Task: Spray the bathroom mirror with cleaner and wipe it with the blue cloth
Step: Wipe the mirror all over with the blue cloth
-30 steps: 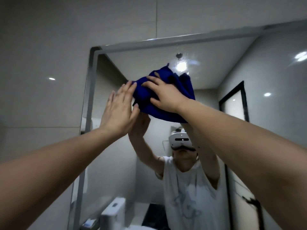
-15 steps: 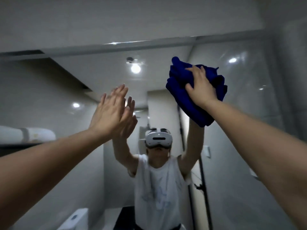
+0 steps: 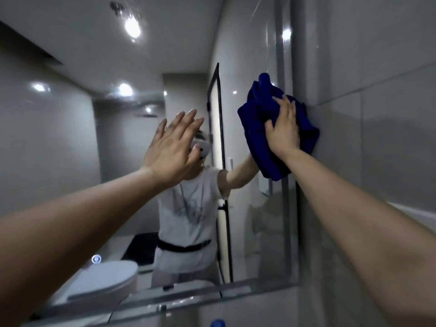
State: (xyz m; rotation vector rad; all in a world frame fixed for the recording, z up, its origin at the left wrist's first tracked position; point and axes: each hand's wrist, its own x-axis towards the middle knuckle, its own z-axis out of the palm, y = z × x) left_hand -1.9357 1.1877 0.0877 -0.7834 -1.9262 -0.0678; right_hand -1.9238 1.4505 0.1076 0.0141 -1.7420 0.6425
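The bathroom mirror [image 3: 99,161] fills most of the view, framed in grey metal. My right hand [image 3: 283,128] presses the bunched blue cloth [image 3: 259,147] flat against the glass at the mirror's right edge, about mid-height. My left hand [image 3: 173,147] is open with fingers spread, palm toward the glass near the mirror's middle; whether it touches the glass I cannot tell. A blue cap [image 3: 218,323], perhaps the cleaner bottle's, peeks in at the bottom edge.
A grey tiled wall [image 3: 377,114] runs along the mirror's right side. The mirror's lower frame [image 3: 188,300] crosses the bottom. The glass reflects a person in a headset, a toilet [image 3: 103,279], a black-framed door and ceiling lights.
My right hand has carried the cloth from the mirror's top rightward and down to its right edge. My view has dropped lower. My left hand stays open near the glass.
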